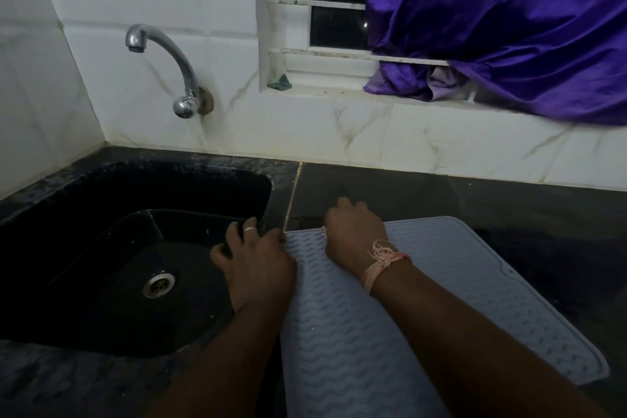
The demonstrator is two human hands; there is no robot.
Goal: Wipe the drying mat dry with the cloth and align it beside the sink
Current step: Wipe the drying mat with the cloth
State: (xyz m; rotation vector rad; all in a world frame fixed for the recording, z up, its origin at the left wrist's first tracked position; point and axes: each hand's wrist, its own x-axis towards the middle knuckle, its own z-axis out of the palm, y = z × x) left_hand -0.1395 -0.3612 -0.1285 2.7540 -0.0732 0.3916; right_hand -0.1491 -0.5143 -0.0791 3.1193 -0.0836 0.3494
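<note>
The grey-blue ribbed drying mat [441, 282] lies flat on the dark counter, its left edge along the black sink [101, 248]. My left hand [258, 265] is at the mat's far-left corner. Its thumb pinches the corner and its fingers curl over the sink's right rim. My right hand [354, 231] sits knuckles-up on the mat's far edge, near that same corner, with its fingers curled over the edge onto the counter. A pink thread is tied around my right wrist. Neither hand holds a cloth.
A chrome tap [163, 58] juts from the white tiled wall above the sink. A purple curtain [509, 27] hangs over the window sill, where a small green scrap [280, 82] lies. Dark counter [526, 200] runs behind and to the right of the mat.
</note>
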